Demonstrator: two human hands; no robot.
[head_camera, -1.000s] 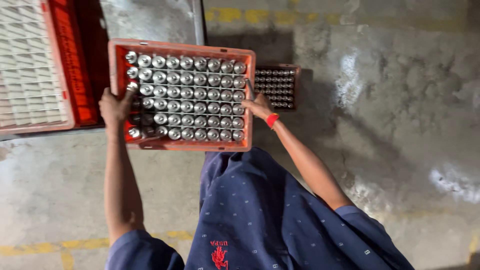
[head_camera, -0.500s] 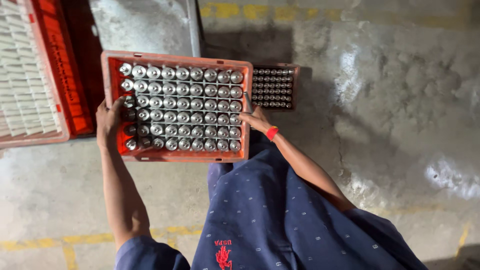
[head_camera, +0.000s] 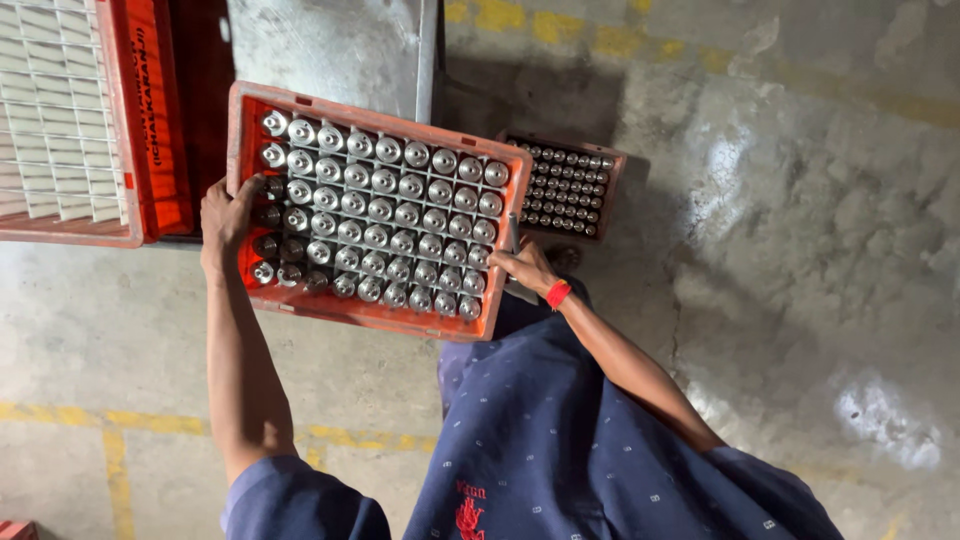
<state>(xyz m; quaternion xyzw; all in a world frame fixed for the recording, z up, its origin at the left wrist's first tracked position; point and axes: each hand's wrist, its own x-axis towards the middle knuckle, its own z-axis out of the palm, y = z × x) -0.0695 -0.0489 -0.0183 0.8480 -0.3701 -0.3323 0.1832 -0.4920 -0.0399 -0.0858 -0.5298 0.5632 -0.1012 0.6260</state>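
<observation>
Since the earlier frame, the red crate (head_camera: 300, 300) of silver-capped bottles (head_camera: 385, 210) has tilted slightly and swung rightward, carried in front of the body. Left hand (head_camera: 228, 218) clasps its left rim, arm stretched straight forward; right hand (head_camera: 525, 268), with a red wristband (head_camera: 557, 294), grips the right rim, elbow bent. Beyond it, a second crate of bottles (head_camera: 565, 185) sits on the concrete floor (head_camera: 800, 250). An upended red crate (head_camera: 70, 120) stands just left, beside a grey pillar (head_camera: 330, 50).
</observation>
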